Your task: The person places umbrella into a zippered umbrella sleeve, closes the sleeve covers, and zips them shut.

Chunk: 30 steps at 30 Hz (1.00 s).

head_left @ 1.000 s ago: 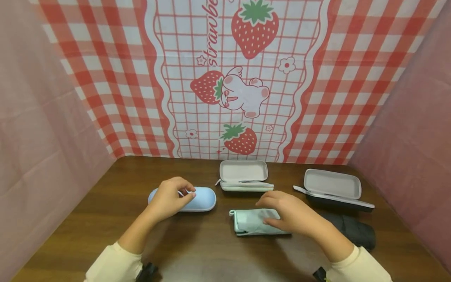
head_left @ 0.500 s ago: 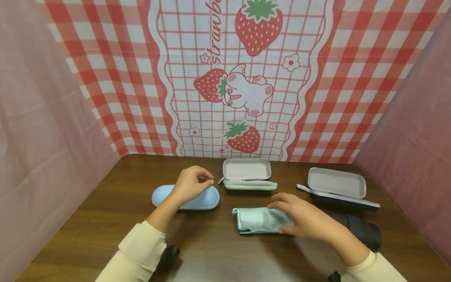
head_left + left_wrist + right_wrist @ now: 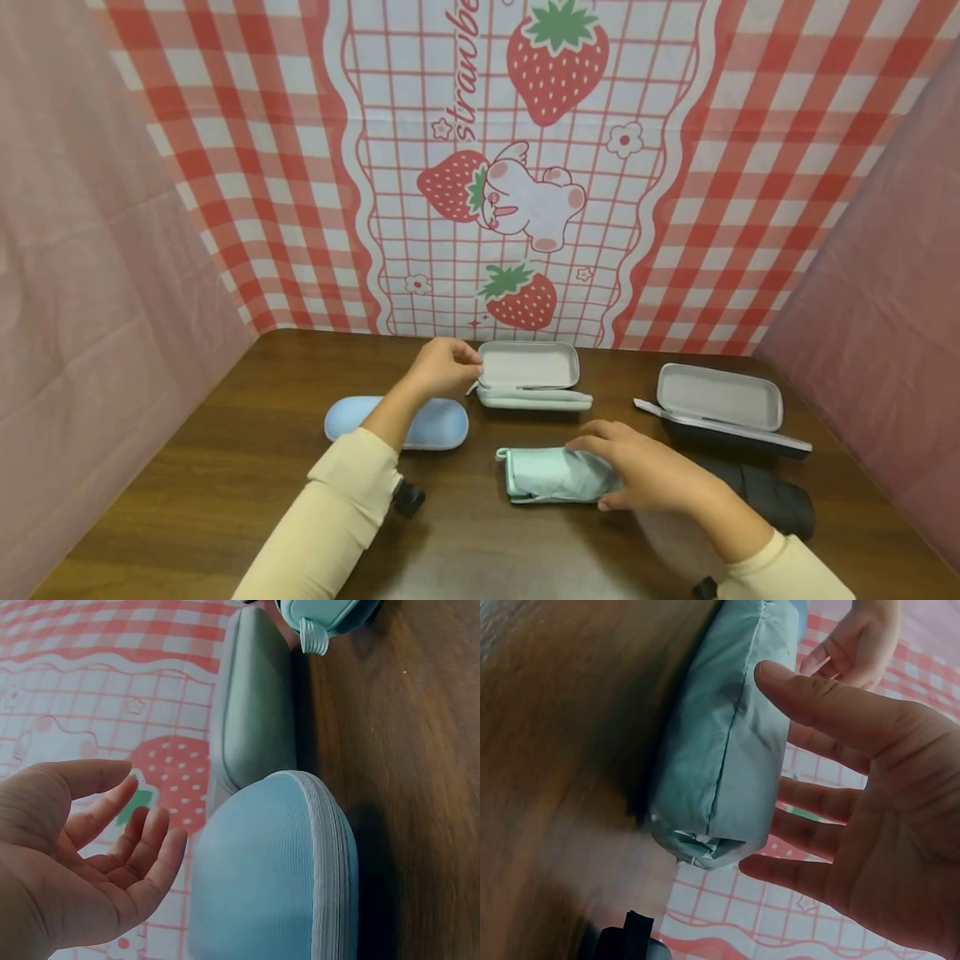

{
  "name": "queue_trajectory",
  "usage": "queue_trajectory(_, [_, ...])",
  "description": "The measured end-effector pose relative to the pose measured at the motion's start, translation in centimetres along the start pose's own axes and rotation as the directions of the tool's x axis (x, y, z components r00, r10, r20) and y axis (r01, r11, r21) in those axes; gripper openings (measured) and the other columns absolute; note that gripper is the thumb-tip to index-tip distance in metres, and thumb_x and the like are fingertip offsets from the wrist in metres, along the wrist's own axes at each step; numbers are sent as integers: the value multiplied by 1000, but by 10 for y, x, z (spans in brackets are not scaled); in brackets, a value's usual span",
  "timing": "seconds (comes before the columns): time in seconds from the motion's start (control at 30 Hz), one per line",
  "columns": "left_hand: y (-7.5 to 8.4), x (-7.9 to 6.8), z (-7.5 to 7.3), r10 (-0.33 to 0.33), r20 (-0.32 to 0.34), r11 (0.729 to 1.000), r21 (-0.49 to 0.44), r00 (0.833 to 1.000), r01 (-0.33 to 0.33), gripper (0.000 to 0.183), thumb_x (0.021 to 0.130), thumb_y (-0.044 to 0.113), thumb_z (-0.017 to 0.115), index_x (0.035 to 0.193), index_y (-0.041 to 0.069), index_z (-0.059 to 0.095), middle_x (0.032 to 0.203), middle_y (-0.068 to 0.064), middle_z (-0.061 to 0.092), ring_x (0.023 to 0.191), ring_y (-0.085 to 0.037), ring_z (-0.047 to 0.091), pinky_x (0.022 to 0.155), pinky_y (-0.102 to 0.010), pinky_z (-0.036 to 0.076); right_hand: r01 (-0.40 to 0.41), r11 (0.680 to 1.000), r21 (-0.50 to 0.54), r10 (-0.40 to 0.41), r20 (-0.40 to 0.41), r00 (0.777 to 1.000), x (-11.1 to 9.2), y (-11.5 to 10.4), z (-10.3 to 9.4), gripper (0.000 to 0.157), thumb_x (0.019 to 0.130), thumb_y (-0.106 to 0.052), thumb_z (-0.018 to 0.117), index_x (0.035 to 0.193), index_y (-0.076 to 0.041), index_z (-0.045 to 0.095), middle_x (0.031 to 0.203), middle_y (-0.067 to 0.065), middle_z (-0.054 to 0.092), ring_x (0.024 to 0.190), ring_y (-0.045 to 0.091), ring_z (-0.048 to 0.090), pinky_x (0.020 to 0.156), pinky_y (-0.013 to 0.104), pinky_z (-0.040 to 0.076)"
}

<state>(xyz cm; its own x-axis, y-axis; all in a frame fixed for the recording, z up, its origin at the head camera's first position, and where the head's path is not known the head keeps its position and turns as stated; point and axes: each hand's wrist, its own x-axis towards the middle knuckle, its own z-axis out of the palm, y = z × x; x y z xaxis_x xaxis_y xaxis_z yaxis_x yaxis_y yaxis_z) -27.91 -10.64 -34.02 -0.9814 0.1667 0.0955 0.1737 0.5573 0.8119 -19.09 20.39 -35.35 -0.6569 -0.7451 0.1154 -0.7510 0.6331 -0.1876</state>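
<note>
My left hand (image 3: 442,367) hovers between the closed blue case (image 3: 442,425) and the raised lid of the unzipped mint-green case (image 3: 534,400). Its fingers are loosely bent with nothing between them, as the left wrist view shows. A mint-green folded compact umbrella (image 3: 551,475) lies flat in front of the mint case, its small loop at the left end. My right hand (image 3: 637,471) spans the right end of this umbrella, thumb on the near side and fairly straight fingers on the far side. Whether the right fingertips touch the fabric, I cannot tell.
An unzipped black case (image 3: 731,433) with grey lining stands at the right. A black folded bundle (image 3: 772,500) lies in front of it, partly behind my right forearm. Behind the brown wooden table (image 3: 465,542) hangs a strawberry-print cloth (image 3: 525,208); pink cloth walls flank it.
My left hand has moved from over the blue case to the right and away from me, beside the mint case. The right hand has shifted slightly right along the umbrella.
</note>
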Motion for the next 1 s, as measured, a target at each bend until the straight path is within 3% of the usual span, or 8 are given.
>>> queue_trajectory(0.17, [-2,18,7,-98,-38,992,-80,994,95,8,87,11,72,92,5,73,89,-6,69,77,-17,62,66,-27,53,-13,1000,-21,14,21,1000,3,0,1,67,65,-17,89,126,-11,61,120,7,58,105,26,59,84,45,51])
queue_trajectory(0.33, [-3,34,11,-192,-86,957,-239,978,167,12,86,5,71,96,-1,72,89,-10,69,70,-17,61,61,-27,54,-13,999,-51,15,26,1000,4,2,3,68,63,-17,90,124,-10,61,116,6,60,102,25,60,82,44,52])
queue_trajectory(0.43, [-4,43,13,-240,-105,939,-276,965,204,13,86,5,71,98,-1,72,91,-10,68,70,-15,59,61,-27,55,-6,998,-62,8,24,1000,5,2,4,68,63,-18,91,124,-10,61,115,5,61,102,24,60,81,44,52])
queue_trajectory(0.63, [-12,57,20,-308,-106,910,-321,946,260,20,86,5,70,106,0,71,108,-13,65,89,-22,62,72,-37,57,-17,996,-88,19,24,1000,6,3,6,71,62,-19,91,126,-11,60,115,4,61,105,25,60,81,44,52])
queue_trajectory(0.8, [-23,60,28,-344,-47,864,-406,938,296,30,90,3,65,119,0,66,124,-18,60,115,-34,57,82,-44,55,-19,994,-111,22,28,999,7,2,7,74,61,-21,92,127,-12,60,114,5,62,105,25,60,79,44,52])
queue_trajectory(1.0, [-31,62,40,-376,-11,829,-451,926,331,36,91,0,60,127,3,62,127,-20,58,117,-37,54,84,-48,53,-11,991,-131,14,18,1000,7,3,8,75,60,-22,93,127,-13,60,113,3,63,103,24,60,76,43,53])
